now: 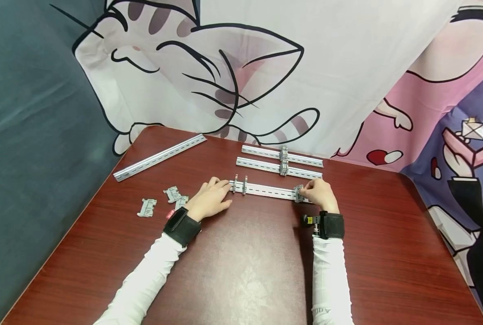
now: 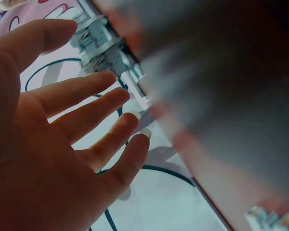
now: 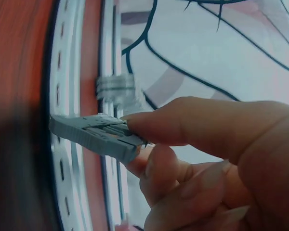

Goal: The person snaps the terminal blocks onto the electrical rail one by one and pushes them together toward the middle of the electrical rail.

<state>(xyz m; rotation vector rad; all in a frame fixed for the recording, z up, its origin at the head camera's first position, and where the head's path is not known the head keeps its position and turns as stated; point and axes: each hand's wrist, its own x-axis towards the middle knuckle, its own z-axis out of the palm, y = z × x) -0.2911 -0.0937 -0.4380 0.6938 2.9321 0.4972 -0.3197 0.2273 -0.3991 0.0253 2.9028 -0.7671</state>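
Observation:
A slotted metal DIN rail [image 1: 267,191] lies nearest me of the three rails at the right. My right hand [image 1: 321,195] pinches a grey terminal block [image 3: 98,132] between thumb and fingers, at that rail's right end. In the right wrist view the block lies across the rail; whether it is clipped on cannot be told. Two thin grey terminal blocks [image 1: 245,185] stand upright on the rail's left part. By its left end is my left hand [image 1: 209,199], fingers [image 2: 94,114] extended and spread, holding nothing; contact with the rail is unclear.
Two more rails [image 1: 261,165] lie behind, each with grey blocks [image 1: 283,168] near its middle. A longer bare rail [image 1: 160,158] lies slanted at the back left. Several loose grey blocks [image 1: 147,208] lie left of my left hand. A printed cloth [image 1: 338,67] hangs behind the table.

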